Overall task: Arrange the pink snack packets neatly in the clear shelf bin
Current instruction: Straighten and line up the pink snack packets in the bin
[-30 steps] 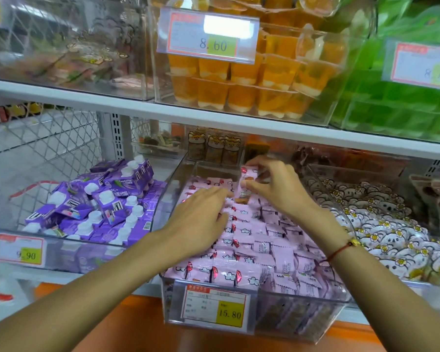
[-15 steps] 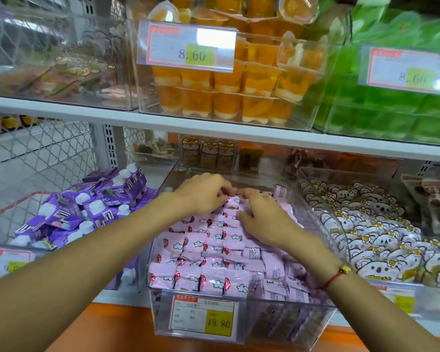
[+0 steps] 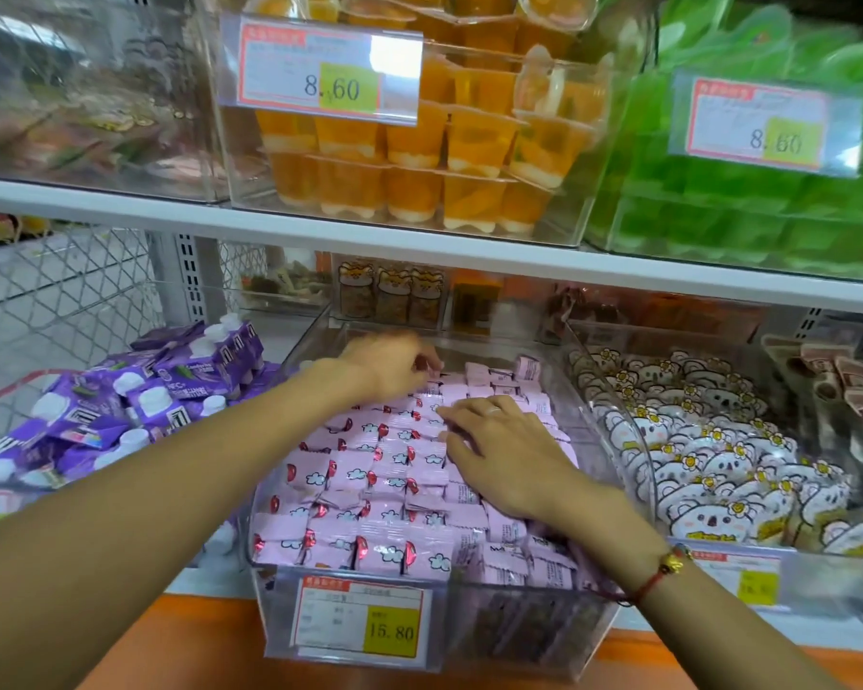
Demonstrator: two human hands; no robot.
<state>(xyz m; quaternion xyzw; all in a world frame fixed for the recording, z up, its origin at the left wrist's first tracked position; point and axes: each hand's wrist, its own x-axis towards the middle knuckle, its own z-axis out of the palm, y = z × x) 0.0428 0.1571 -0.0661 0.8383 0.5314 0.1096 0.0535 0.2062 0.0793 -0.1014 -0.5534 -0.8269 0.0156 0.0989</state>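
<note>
Nearest, a price tag (image 3: 361, 619) reading 15.80 hangs on the front wall of the clear shelf bin (image 3: 544, 634), which runs lengthwise from the shelf edge back toward the rear. Inside, the pink snack packets (image 3: 369, 480) fill the bin almost to its rim. On the left half they lie face up in rows, their long axes running left to right, each red printed end pointing left. On the right half they show their printed backs and sit less evenly.

Over that right half, the right hand (image 3: 499, 455) lies palm down on the packets, fingers straight and slightly spread, tips pointing left and back; a red cord bracelet (image 3: 658, 572) circles the wrist. Farther back, the left hand (image 3: 389, 363) reaches to the rear rows, its fingers curled down onto the packets there; motion blur hides whether they pinch one.

Left of the bin lie purple pouches (image 3: 135, 405), right of it koala-print packets (image 3: 708, 470). Above, orange jelly cups (image 3: 419, 161) fill the upper shelf.
</note>
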